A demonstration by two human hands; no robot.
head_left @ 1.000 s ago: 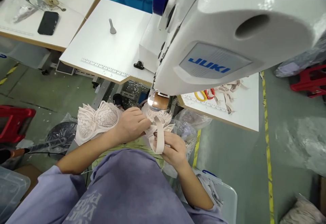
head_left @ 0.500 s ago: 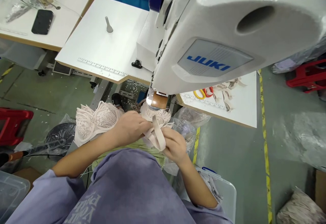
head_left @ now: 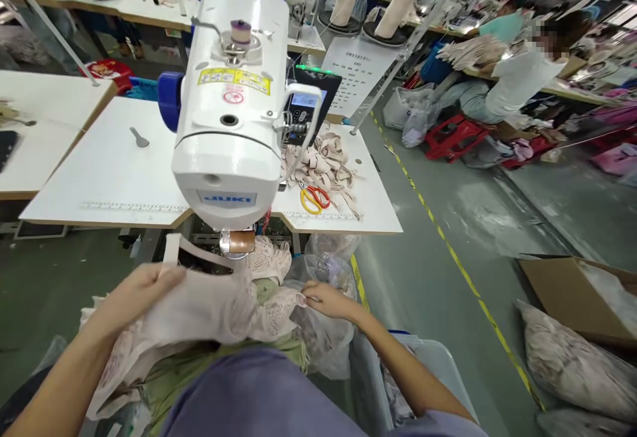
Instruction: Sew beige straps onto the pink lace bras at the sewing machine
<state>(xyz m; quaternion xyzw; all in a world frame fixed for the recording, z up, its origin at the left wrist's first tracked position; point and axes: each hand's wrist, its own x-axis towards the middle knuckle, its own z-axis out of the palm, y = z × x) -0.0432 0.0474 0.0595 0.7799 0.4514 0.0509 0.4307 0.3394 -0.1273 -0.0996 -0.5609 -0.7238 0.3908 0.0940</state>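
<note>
Clearly, you had the pale beige-pink lace bra (head_left: 213, 308) stretched between your two hands, above your lap and in front of the white JUKI sewing machine (head_left: 226, 158). Your left hand (head_left: 142, 291) was clamped on its smooth end, thumb laid over the fabric; the rest of those fingers were partly hidden. Just beyond that hand, a flat beige elastic strap (head_left: 206, 252) arched up in a loop. Your right hand (head_left: 326, 300) had its fingertips pinched together on the lacy opposite end. The middle of the bra was blurred.

Below it, an olive-green cloth (head_left: 172, 384) covered part of your lap, and more pale lace fabric (head_left: 112, 371) hung beneath your left forearm. Another pale lace piece (head_left: 270, 258) sat just beside the machine's brown-and-silver lower head (head_left: 239, 243). On the white tabletop (head_left: 381, 218) to your right, scissors with yellow and red handles (head_left: 313, 199) lay by a tangled heap of beige strips (head_left: 323, 162). Near your right hand was a crumpled clear plastic bag (head_left: 323, 344), and under your right forearm stood a translucent plastic bin (head_left: 445, 361).
</note>
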